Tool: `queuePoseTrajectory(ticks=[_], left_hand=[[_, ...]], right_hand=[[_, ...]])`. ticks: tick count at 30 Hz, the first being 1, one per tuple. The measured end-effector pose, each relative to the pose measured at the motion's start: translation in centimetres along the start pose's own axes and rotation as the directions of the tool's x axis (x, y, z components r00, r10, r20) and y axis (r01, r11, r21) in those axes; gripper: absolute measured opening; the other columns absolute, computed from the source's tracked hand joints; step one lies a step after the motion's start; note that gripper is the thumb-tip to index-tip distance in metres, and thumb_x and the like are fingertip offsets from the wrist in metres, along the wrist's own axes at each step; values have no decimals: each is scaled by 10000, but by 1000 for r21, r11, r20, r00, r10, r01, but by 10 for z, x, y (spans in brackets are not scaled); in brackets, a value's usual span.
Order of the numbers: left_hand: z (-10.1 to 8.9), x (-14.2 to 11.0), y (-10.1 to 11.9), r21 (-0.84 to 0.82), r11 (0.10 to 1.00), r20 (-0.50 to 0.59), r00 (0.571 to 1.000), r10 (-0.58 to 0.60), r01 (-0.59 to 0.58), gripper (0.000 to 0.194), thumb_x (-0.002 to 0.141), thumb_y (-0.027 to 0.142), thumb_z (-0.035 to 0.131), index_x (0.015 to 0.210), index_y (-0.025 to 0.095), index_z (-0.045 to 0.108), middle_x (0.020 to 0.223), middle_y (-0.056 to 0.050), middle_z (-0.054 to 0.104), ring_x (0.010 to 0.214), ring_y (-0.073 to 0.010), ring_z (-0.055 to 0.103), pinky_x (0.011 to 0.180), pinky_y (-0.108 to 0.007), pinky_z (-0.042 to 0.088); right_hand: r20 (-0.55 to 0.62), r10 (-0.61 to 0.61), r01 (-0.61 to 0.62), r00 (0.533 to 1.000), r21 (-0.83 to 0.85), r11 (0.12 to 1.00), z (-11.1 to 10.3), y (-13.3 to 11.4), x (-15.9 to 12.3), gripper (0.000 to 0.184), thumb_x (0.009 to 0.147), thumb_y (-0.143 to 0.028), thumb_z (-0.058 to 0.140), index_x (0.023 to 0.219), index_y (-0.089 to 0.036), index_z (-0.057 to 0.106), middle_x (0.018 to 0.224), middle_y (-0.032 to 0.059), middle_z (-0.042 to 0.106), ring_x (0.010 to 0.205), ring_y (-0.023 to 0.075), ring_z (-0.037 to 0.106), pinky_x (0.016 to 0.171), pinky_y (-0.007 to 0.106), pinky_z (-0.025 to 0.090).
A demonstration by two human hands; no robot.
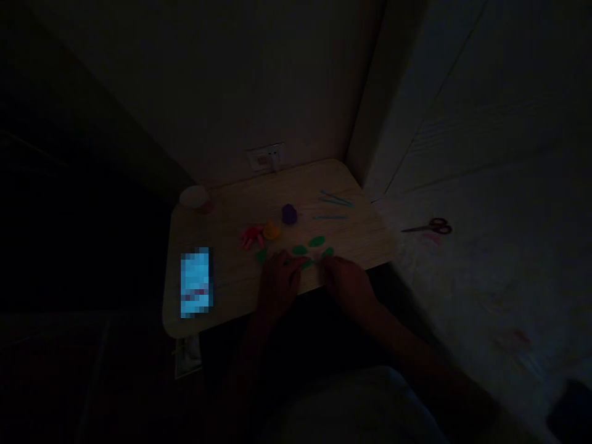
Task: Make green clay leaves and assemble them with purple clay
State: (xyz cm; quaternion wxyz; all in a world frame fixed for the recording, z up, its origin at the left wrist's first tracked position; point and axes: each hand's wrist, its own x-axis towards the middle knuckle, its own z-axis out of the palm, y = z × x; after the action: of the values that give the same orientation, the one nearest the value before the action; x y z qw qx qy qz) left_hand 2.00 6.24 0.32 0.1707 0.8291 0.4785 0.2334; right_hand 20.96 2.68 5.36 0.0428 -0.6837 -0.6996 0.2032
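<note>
In dim light, my left hand (pixel 280 279) and my right hand (pixel 346 281) work close together over the table's near edge. Both have their fingers drawn together; what is pinched between them is too dark and small to make out. Several flat green leaf-shaped pieces lie about the fingers: one green piece (pixel 317 241) lies just beyond, another (pixel 300 250) is near my left fingertips, and a third (pixel 328 252) touches or nearly touches my right hand. Past my left hand sit a pink piece with prongs (pixel 252 235), an orange rounded piece (pixel 271 230) and a purple lump (pixel 289 214).
The small wooden table (pixel 226 277) stands against a wall with a socket (pixel 267 157). Thin blue sticks (pixel 330 217) lie at its right. A lit phone (pixel 195 283) and a pale cup-like container (pixel 194 197) are at left. Scissors (pixel 437 226) lie off to the right.
</note>
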Motion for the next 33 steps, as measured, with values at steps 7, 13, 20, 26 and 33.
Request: queuePoseTrajectory(ticks=[7, 13, 20, 26, 33], left_hand=[[0, -2, 0, -43, 999, -17, 1000, -20, 19, 309, 975, 214, 565, 1266, 246, 667, 1150, -78, 677, 1108, -264, 606, 1004, -453, 484], [-2, -1, 3, -56, 998, -23, 999, -34, 33, 184, 897, 163, 611, 1076, 184, 649, 1051, -86, 660, 1047, -270, 613, 972, -441, 495], [-1, -3, 2, -50, 998, -45, 998, -36, 33, 152, 932, 165, 592, 1048, 209, 680, 1016, -65, 625, 995, -244, 621, 934, -413, 514], [3, -5, -2, -52, 996, -79, 994, -71, 67, 204, 951, 127, 543, 1040, 199, 712, 991, -68, 621, 951, -233, 620, 893, -395, 524], [4, -3, -2, -76, 987, -167, 974, -152, 141, 73, 940, 173, 625, 918, 202, 689, 942, -45, 656, 927, -229, 637, 885, -387, 528]], right_hand=[[-115, 18, -4, 993, 120, 993, -2, 10, 1, 255, 985, -191, 488, 1134, -189, 695, 1038, 93, 786, 931, 232, 727, 778, 286, 467], [-124, -20, 42, 992, 180, 983, 3, 4, 13, 338, 1004, -250, 514, 1280, -217, 707, 1227, 94, 770, 1047, 238, 728, 858, 295, 492], [-56, -98, 103, 994, 92, 990, 6, -7, 26, 299, 1038, -329, 526, 1241, -259, 734, 1194, 73, 783, 1017, 238, 739, 810, 297, 490], [21, -67, 67, 998, 8, 998, 0, -8, 20, 309, 1054, -386, 486, 1081, -214, 741, 1066, 108, 792, 961, 246, 740, 769, 300, 470], [51, -98, 93, 994, 81, 992, 2, -4, 6, 251, 1026, -361, 529, 1047, -217, 734, 1008, 92, 790, 927, 248, 738, 744, 299, 448]])
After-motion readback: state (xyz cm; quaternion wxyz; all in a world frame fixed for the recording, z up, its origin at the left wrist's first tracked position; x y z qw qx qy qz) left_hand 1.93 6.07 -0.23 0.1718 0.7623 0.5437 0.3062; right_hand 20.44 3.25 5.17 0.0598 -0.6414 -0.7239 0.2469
